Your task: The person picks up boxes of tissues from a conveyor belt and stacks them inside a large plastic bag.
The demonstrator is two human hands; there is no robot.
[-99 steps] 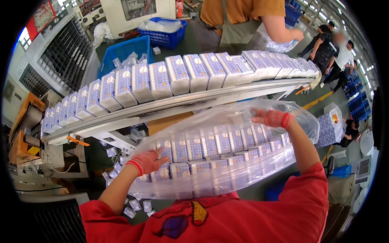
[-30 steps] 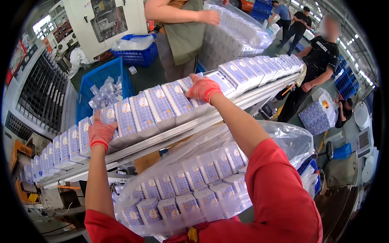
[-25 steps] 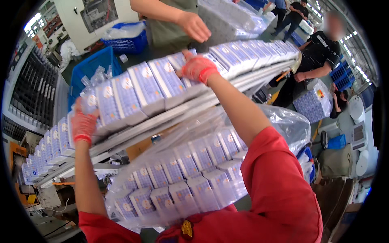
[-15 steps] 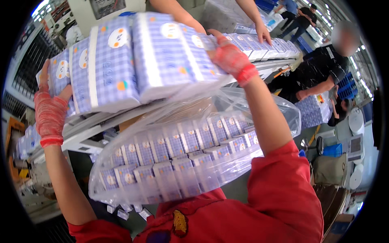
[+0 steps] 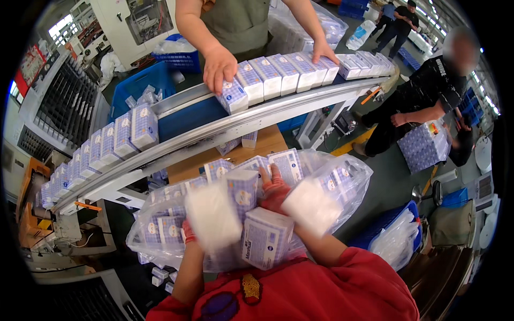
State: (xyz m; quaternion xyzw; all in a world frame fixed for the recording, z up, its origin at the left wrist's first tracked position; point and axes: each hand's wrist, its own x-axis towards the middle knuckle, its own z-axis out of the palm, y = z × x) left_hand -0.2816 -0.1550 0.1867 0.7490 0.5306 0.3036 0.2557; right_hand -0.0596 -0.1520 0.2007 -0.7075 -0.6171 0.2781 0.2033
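Note:
Blue-checked tissue packs tumble loosely over the large clear plastic bag [image 5: 357, 179] in front of me, which has rows of packs inside. One blurred tissue pack [image 5: 214, 216] tilts its white side up and covers most of my left hand [image 5: 188, 231]; only a bit of the red glove shows. In its red fingerless glove, my right hand [image 5: 275, 190] has its fingers stretched out among the packs. A second blurred pack [image 5: 312, 206] lies across my right wrist. Between my arms, another pack [image 5: 267, 238] rests tilted against my red top.
Across from me, a co-worker's hands [image 5: 220, 67] press a row of packs [image 5: 281, 75] on the conveyor [image 5: 187, 119]. More packs [image 5: 123, 136] stand at its left end. A blue basket [image 5: 385, 235] with plastic bags is at my right. Another person [image 5: 428, 96] stands beyond.
The row of packs I held between both hands above the conveyor has come down and broken apart over the bag. Both my hands have dropped toward me. The co-worker now presses packs on the belt.

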